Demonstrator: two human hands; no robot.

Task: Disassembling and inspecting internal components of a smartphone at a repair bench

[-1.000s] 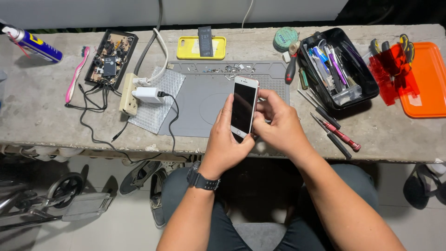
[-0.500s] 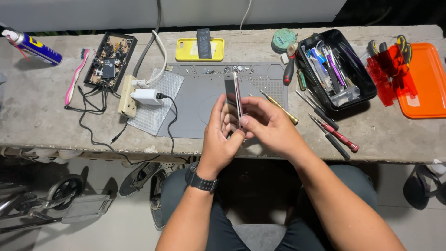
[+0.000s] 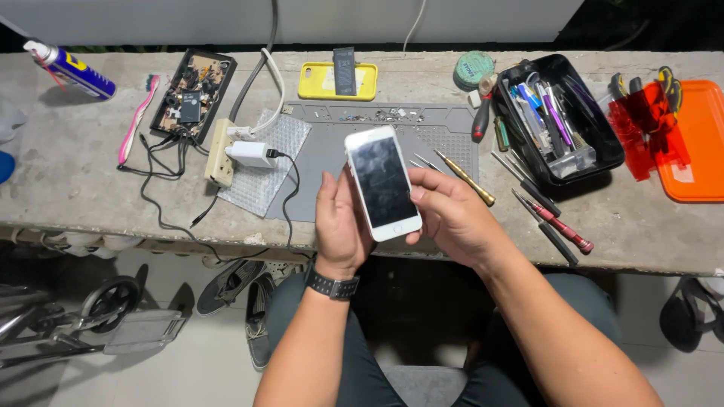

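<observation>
A white smartphone [image 3: 382, 183] with a dark screen is held face up over the near edge of a grey work mat [image 3: 324, 154]. My left hand [image 3: 338, 223] cups it from the left side and underneath; a black watch sits on that wrist. My right hand [image 3: 451, 215] grips the phone's right edge with thumb and fingers. Both hands hover above the concrete bench [image 3: 68, 188].
A black tray of tools [image 3: 556, 120], several screwdrivers [image 3: 550, 222], an orange tray [image 3: 697, 143], a yellow phone case with a battery [image 3: 337, 79], a power strip with charger [image 3: 237, 151], a circuit-board tray [image 3: 192, 94], a pink toothbrush [image 3: 138, 120], a spray can [image 3: 69, 69].
The phone was turned from edge-on to screen up, and both hands shifted slightly toward me with it.
</observation>
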